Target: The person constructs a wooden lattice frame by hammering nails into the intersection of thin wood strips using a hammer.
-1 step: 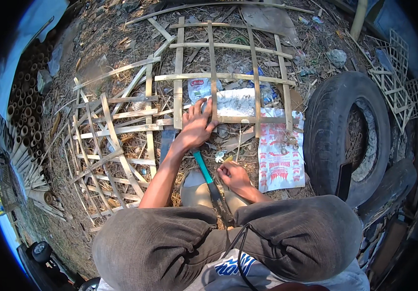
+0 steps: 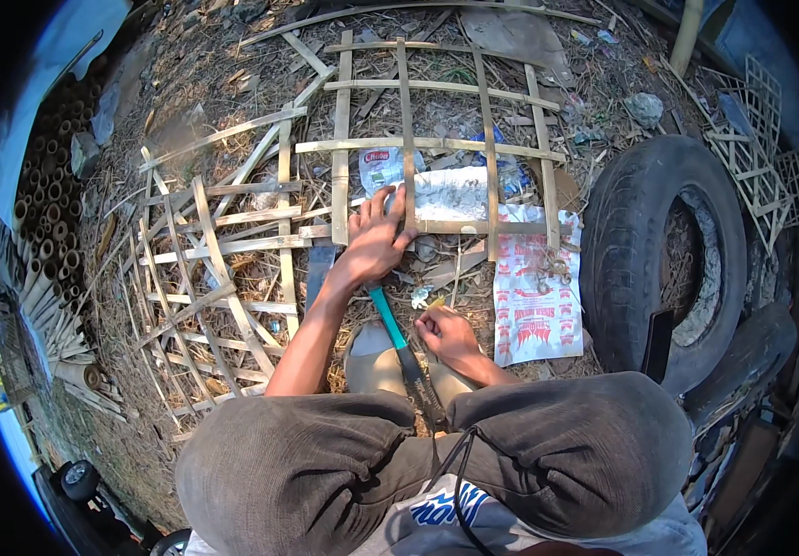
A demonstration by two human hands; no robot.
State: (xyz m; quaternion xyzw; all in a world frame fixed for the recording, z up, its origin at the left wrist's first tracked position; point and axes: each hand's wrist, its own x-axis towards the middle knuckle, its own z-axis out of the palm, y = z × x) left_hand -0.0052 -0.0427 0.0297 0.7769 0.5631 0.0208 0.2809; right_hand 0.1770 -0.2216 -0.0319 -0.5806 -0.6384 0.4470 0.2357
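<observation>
My left hand (image 2: 376, 239) rests on the near left part of a bamboo lattice (image 2: 446, 145), its thumb and index finger on either side of one strip where it crosses the near crosspiece. Below that wrist, a tool with a teal and black handle (image 2: 391, 322) slants down between my shoes (image 2: 372, 357); its upper end is hidden by my left hand. To the right of the handle my right hand (image 2: 450, 335) is closed, fingers curled together. A small yellowish bit (image 2: 437, 302) shows by its fingertips, and what they hold is unclear.
A second bamboo lattice (image 2: 223, 236) lies at the left. On the right are a large tyre (image 2: 624, 250) and a printed white and red sheet (image 2: 539, 320). Cut bamboo tubes (image 2: 52, 176) are stacked far left. Straw and scraps cover the ground.
</observation>
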